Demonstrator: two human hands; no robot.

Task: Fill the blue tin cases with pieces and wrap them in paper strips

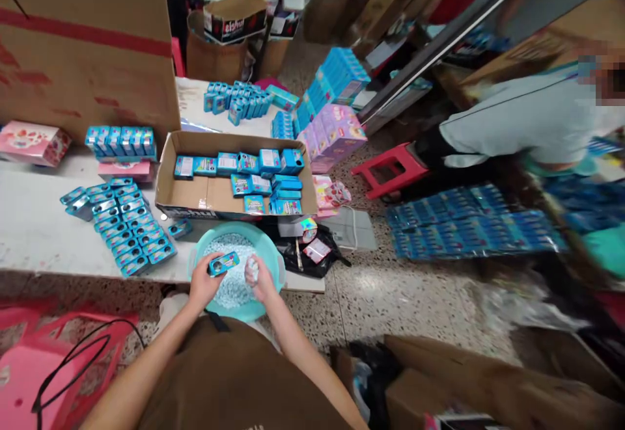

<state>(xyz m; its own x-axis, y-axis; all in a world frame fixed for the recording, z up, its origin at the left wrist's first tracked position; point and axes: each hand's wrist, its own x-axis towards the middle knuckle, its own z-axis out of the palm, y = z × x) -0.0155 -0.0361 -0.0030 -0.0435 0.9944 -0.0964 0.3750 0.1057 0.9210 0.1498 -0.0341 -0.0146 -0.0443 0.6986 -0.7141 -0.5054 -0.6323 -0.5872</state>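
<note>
My left hand (205, 282) grips a small blue box (223, 264) with a dark round opening on its face, over the left part of a turquoise basin (274, 266). Small pale blue-white pieces (232, 290) fill the basin. Above its right side, my right hand (260, 279) is closed around some of these pale pieces. Just behind the basin, an open cardboard box (208, 196) holds several blue boxes (254, 185). To the left, rows of similar blue boxes (131, 225) stand on the white table (29, 222), their round dark openings facing up.
More blue boxes (244, 101) and pink-purple packs (334, 134) stand behind. A black plastic bag (293, 261) lies right of the basin. A person in a grey shirt (517, 114) is at the right, near a red stool (390, 170). Pink chairs (43, 365) are at lower left.
</note>
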